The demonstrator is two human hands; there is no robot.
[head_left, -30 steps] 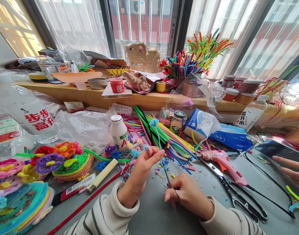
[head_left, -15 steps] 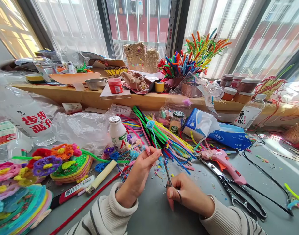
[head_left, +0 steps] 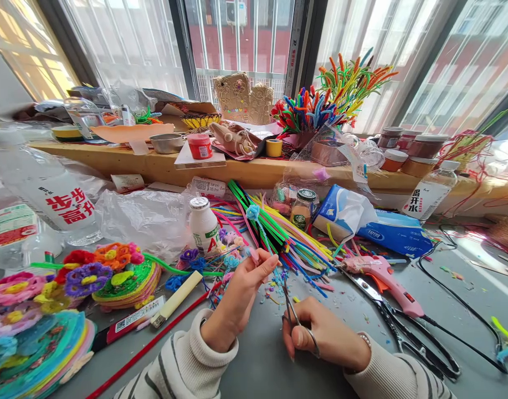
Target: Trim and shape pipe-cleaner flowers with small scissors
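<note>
Pinched between the fingertips of my left hand [head_left: 246, 296] is a light-blue pipe cleaner [head_left: 252, 213]; its curled, flower-like end stands up above the hand. My right hand [head_left: 316, 335] grips a small pair of scissors [head_left: 292, 310] by the finger loops, blades pointing up and away from me. The blade tips are just below and right of the pinched fingers, over blue fluff scraps [head_left: 275, 287]. Beyond the hands lies a bundle of colourful pipe cleaners [head_left: 254, 219]. Several small pipe-cleaner flowers [head_left: 232, 257] lie behind my left hand.
Large black-handled scissors [head_left: 403, 327] and a pink glue gun [head_left: 386, 280] with its cord lie right. Fuzzy flowers on coiled discs [head_left: 124, 282] sit left, near a cutter knife [head_left: 129, 321] and red stick [head_left: 149, 346]. A white bottle [head_left: 203, 227] and tissue pack [head_left: 395, 230] stand behind.
The small scissors' blades have parted a little more and shifted slightly down. My left hand keeps its pinch on the light-blue pipe cleaner. The whole view has drifted slightly.
</note>
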